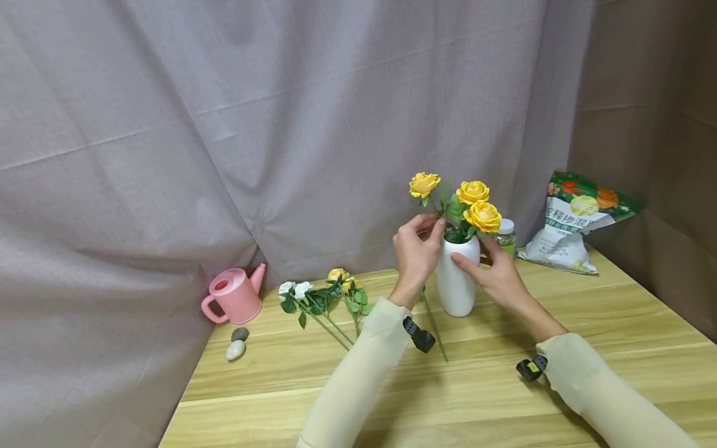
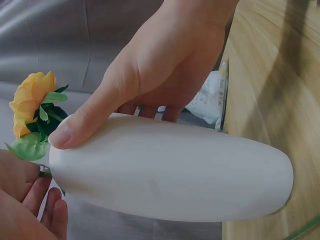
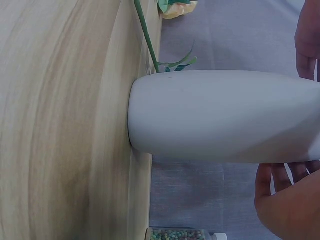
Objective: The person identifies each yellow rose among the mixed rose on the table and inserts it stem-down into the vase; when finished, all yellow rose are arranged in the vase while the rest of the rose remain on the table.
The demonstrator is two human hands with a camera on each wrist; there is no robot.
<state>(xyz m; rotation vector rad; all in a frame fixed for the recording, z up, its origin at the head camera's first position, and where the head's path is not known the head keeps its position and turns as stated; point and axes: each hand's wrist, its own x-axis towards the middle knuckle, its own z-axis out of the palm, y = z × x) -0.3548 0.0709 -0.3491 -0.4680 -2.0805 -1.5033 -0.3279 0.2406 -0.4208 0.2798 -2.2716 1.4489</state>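
Observation:
A white vase (image 1: 456,283) stands upright on the wooden table. My right hand (image 1: 498,272) holds it near the rim, thumb in front and fingers behind, as the left wrist view shows. At the mouth, my left hand (image 1: 417,249) pinches the stem of a yellow rose (image 1: 424,185) that leans left; whether its lower end is inside the vase is hidden. Two more yellow roses (image 1: 483,218) with green leaves rise from the vase on the right. A loose green stem (image 1: 434,326) lies on the table by the vase's left side.
Left of the vase lie white roses (image 1: 303,290) and yellow roses (image 1: 338,275). Farther left are a pink watering can (image 1: 235,297) and two stones (image 1: 236,350). Behind the right hand stands a lidded jar (image 1: 506,235); a soil-like bag (image 1: 562,233) leans at the back right.

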